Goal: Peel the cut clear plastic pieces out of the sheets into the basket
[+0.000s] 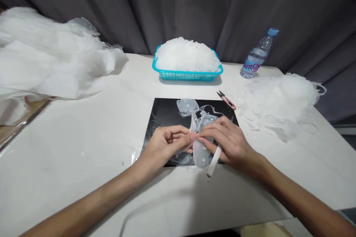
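Note:
My left hand (174,140) pinches a translucent, soft plastic-like piece (202,153) between thumb and forefinger. Close against it, my right hand (228,140) is closed too, its fingertips on the same piece. A slim white stick-like tool (214,162) pokes out below the right palm; its other end is hidden by the fingers. The piece has rounded flat panels with pale dots and thin looping strips. It hangs over a black mat (164,113), with another rounded panel (187,106) lying towards the back.
Pink-handled thread snips (228,102) lie at the mat's back right corner. Behind stands a blue basket (189,76) heaped with white pieces. A water bottle (257,55) stands right of it. Piles of translucent white material lie left (55,55) and right (280,100).

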Available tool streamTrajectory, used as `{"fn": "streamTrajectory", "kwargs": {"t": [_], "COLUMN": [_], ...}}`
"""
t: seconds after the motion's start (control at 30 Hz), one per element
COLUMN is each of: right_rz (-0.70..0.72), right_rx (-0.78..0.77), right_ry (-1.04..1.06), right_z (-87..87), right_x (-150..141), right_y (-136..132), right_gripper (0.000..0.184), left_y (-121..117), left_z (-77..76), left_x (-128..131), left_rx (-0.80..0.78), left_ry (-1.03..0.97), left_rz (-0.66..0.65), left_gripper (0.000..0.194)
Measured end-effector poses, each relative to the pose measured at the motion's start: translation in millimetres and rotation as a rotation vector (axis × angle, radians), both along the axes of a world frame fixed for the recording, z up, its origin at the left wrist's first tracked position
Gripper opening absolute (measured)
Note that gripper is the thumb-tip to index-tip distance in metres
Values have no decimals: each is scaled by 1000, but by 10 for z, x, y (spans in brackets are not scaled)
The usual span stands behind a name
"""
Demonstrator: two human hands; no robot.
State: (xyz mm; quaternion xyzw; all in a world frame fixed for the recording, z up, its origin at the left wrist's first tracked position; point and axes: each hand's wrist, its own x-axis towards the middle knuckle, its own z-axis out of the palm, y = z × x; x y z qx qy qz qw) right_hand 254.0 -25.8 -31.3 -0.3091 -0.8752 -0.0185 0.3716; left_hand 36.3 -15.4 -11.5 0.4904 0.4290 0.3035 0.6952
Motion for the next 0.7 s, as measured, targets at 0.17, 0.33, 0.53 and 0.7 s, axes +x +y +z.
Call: {"fn": "streamTrajectory", "kwargs": {"t": [0.17,0.33,0.53,0.7], "right_rz": [6,141,-48,37], "right_rx": [268,308,-275,-356], "right_ry": [-212,-85,305,334], "right_z": [94,161,-10,-31], "right_x": [19,34,197,211], "right_y": [-78,-207,-101,-79], "right_gripper": [26,30,9,18], "left_y": [47,135,152,149], "left_z": [-80,-176,-151,-183], "left_x": [4,-6,-139,-265], "left_rx": [-25,-52,289,853], "left_ry": [82,71,234,600], "left_rz": [3,64,61,398], "left_gripper": [29,26,30,52]}}
